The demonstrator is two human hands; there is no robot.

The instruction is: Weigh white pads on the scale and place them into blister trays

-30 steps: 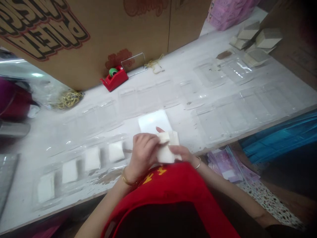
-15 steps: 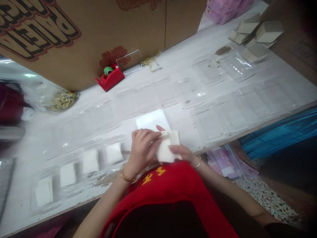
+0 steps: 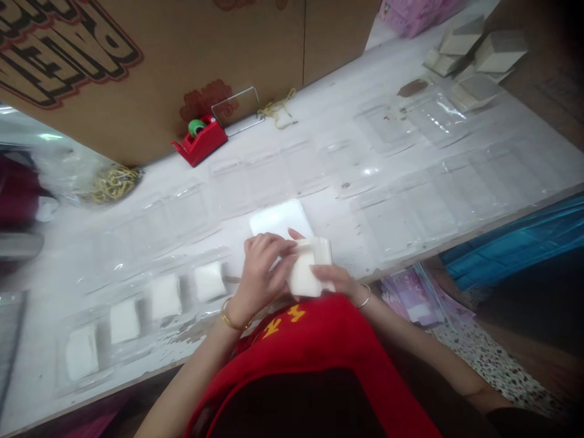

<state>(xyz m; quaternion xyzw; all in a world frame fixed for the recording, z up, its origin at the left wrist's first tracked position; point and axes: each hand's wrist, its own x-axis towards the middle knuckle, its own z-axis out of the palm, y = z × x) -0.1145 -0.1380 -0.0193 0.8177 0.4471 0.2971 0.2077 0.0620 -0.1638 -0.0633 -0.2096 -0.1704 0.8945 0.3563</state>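
Observation:
A small stack of square white sheets (image 3: 303,277) is in both hands, close to the red apron (image 3: 314,347). My right hand (image 3: 334,278) grips it from the right side, thumb across the front face. My left hand (image 3: 269,261) pinches at the upper left edge with bent fingers; whether single sheets are between them cannot be made out. Just behind the hands lies a flat, white, round-cornered thing (image 3: 280,217), partly covered by them. To the left, several white stacks (image 3: 166,296) sit in clear plastic trays (image 3: 107,359).
More clear trays (image 3: 390,225) lie in rows across the white table (image 3: 319,213). A red tape dispenser (image 3: 203,143) stands against a large cardboard box (image 3: 255,55). Several thick blocks of sheets (image 3: 499,52) are piled at the far right. Yellow ties (image 3: 278,112) lie by the box.
The view has shifted very slightly. My left fingers have moved a little along the top edge of the stack; both hands keep their hold.

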